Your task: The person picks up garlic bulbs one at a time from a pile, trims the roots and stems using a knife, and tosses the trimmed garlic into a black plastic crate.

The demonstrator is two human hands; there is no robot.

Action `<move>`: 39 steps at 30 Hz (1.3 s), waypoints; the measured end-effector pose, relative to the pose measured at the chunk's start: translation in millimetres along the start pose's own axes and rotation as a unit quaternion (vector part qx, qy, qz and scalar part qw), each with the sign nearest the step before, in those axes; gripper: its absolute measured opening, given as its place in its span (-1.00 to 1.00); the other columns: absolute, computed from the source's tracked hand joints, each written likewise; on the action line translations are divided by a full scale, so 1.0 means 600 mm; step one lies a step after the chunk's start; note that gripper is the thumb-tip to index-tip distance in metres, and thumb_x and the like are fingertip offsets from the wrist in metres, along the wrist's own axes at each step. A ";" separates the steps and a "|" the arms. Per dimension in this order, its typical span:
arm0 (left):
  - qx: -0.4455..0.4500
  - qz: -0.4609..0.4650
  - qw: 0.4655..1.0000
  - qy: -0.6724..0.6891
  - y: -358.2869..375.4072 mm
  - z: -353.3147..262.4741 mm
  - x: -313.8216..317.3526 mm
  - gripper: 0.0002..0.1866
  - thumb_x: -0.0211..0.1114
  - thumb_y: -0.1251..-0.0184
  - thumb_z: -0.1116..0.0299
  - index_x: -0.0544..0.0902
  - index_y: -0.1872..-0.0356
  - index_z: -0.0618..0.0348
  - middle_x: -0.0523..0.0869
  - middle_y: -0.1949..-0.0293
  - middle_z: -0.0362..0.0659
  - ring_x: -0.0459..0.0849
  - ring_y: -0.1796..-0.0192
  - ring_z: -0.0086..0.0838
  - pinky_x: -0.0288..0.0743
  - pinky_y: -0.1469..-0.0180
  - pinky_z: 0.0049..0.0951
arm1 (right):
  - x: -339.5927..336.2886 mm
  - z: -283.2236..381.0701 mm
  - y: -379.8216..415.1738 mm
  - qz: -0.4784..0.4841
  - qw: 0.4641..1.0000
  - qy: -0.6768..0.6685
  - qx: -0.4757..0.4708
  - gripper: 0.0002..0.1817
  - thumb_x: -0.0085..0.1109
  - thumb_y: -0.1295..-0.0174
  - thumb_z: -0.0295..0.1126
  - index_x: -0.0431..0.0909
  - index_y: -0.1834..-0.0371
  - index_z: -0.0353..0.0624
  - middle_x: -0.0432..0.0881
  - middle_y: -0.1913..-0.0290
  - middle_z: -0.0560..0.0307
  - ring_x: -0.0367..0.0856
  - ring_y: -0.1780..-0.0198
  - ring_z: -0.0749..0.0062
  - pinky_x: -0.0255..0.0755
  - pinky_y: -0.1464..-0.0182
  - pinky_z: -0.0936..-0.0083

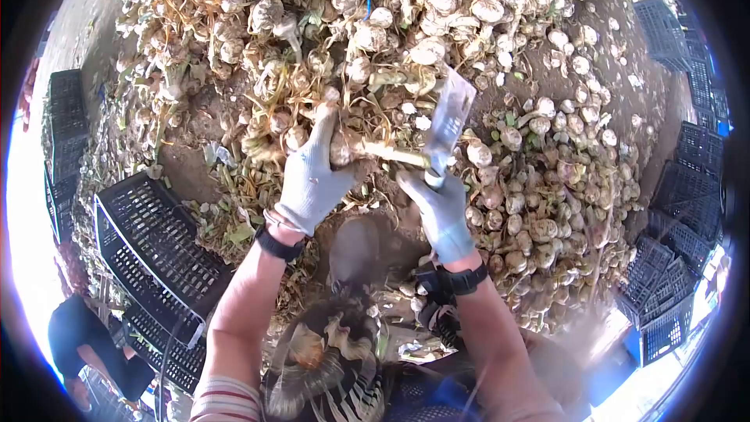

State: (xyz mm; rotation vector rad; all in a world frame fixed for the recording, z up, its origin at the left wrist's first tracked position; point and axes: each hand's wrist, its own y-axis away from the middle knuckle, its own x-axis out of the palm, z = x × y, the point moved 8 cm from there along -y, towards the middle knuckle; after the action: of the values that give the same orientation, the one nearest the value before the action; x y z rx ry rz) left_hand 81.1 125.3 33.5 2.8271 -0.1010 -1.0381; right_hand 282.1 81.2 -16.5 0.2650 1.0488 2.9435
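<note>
My left hand [311,181], in a pale work glove, is closed around a garlic bulb [342,150]. The bulb's long stem [394,154] points right, toward my other hand. My right hand [439,211], gloved too, grips a cleaver [451,116] by its handle, which is mostly hidden in the fist. Its broad metal blade stands up and away from me, slightly blurred, and the stem's end overlaps the blade's base in this view. Beyond both hands spreads a heap of untrimmed garlic [351,31] with dry leaves and stems.
To the right lies a pile of garlic bulbs with short stems [539,211]. A black plastic crate [152,238] stands at my left, with more stacked crates [680,187] along the right side. A person [98,348] is at the lower left. Leaf scraps cover the ground.
</note>
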 end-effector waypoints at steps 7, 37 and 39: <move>-0.035 0.066 0.980 0.187 0.054 0.017 -0.002 -0.27 0.35 -0.11 0.64 0.37 -0.39 0.23 0.67 -0.15 0.06 0.69 -0.13 -0.31 0.56 -0.15 -0.40 | 0.026 -0.022 0.006 0.111 0.982 -0.132 0.075 -0.61 0.27 -0.28 -0.52 0.58 -0.17 -0.39 0.73 0.09 0.07 0.70 0.11 0.46 0.57 0.02 0.51; -0.237 0.143 0.822 0.498 0.156 0.119 0.061 -0.52 0.34 -0.29 0.40 0.45 -0.19 0.25 0.64 0.21 -0.22 0.68 0.19 -0.50 0.57 0.18 -0.55 | 0.094 0.060 0.058 -0.016 0.852 0.429 -0.299 -0.83 0.34 -0.03 -0.44 0.66 0.27 -0.09 0.67 0.30 -0.02 0.70 0.35 0.10 0.58 0.30 0.28; 0.080 0.058 0.962 0.256 0.143 0.121 0.044 -0.46 0.35 -0.30 0.44 0.43 -0.30 0.24 0.68 0.16 -0.24 0.67 0.21 -0.54 0.60 0.22 -0.54 | 0.125 0.060 0.086 0.081 0.786 0.503 -0.350 -0.92 0.24 -0.09 -0.48 0.62 0.33 -0.12 0.63 0.39 0.03 0.65 0.41 0.04 0.53 0.36 0.24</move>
State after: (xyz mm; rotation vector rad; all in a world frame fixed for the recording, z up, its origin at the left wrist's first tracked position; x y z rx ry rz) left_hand 52.6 30.4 -25.8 3.0849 -0.3034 -0.2630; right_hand 216.3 68.4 55.0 -1.3884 -0.2576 3.2783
